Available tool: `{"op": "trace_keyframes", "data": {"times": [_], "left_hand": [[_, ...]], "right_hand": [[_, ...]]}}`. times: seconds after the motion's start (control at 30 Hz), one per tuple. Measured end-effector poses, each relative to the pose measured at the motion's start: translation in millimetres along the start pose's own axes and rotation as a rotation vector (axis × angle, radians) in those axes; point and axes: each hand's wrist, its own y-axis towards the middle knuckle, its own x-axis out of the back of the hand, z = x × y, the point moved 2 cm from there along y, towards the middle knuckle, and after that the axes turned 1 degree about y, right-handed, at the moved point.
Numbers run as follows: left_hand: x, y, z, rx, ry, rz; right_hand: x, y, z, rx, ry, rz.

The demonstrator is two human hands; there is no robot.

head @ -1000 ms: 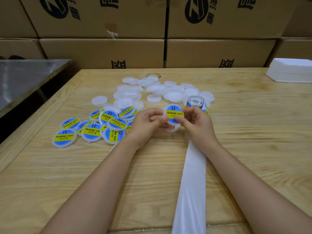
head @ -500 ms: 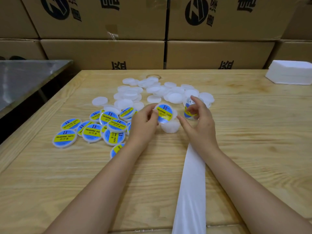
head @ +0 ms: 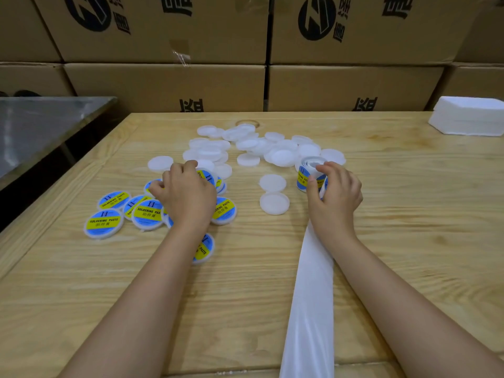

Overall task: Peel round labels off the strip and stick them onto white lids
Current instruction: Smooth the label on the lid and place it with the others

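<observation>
Pale pine boards make up the table (head: 395,241), and the work lies across its middle. The left hand (head: 188,197) is low over a cluster of labelled lids (head: 148,214) on the left side, each one showing a blue and yellow round sticker. Its fingers (head: 191,166) are bent downward and slightly spread, and one labelled lid (head: 206,176) peeks out from beneath them at the far side. Whether the hand grips that lid or only rests on it cannot be told. One more stickered lid (head: 204,251) lies partly hidden under the left forearm, nearer the viewer. The right hand (head: 335,192) holds the label roll (head: 306,175), which stands on the table right of centre, with the thumb (head: 311,184) on its near left face and the fingers curled over its top and far side. From the roll a white backing strip (head: 308,296) runs under the right wrist and off the near edge of the table. Between the two hands lie two bare lids (head: 273,203), one just beyond the other, touching or nearly so. Farther away a loose heap of plain white lids (head: 281,156) spreads across the table, reaching the far side of the roll. Brown cardboard boxes (head: 163,88) are stacked along the far edge, a metal surface (head: 41,124) sits to the left, and a white stack (head: 469,115) occupies the far right corner.
</observation>
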Motion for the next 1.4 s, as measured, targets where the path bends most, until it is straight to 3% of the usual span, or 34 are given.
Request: {"op": "trace_keyframes", "data": {"times": [0.23,0.3,0.37,0.47,0.57,0.83,1.17,1.4], "left_hand": [[6,1,6,-0.097,0.067,-0.061],[15,-1,-6,-0.271,-0.076,-0.162],[20,-13,-27,-0.567,-0.305,-0.208],[17,-53,-61,-0.901,-0.492,-0.004],[6,-92,-81,-1.138,-0.429,0.32],[5,-96,-77,-1.122,-0.354,0.672],[19,-100,-84,-1.059,-0.481,0.524],[0,-97,-78,-0.979,-0.458,0.633]], "right_hand": [[-4,0,-5,0.003,-0.052,0.019],[-6,0,-6,0.014,-0.069,0.028],[-8,0,-7,0.035,-0.101,0.047],[-9,2,-12,0.019,-0.134,0.067],[-8,6,-20,-0.034,-0.148,0.087],[-6,13,-31,-0.17,-0.103,0.171],[-4,14,-31,-0.24,-0.049,0.239],[0,15,-27,-0.219,0.057,0.234]]}}
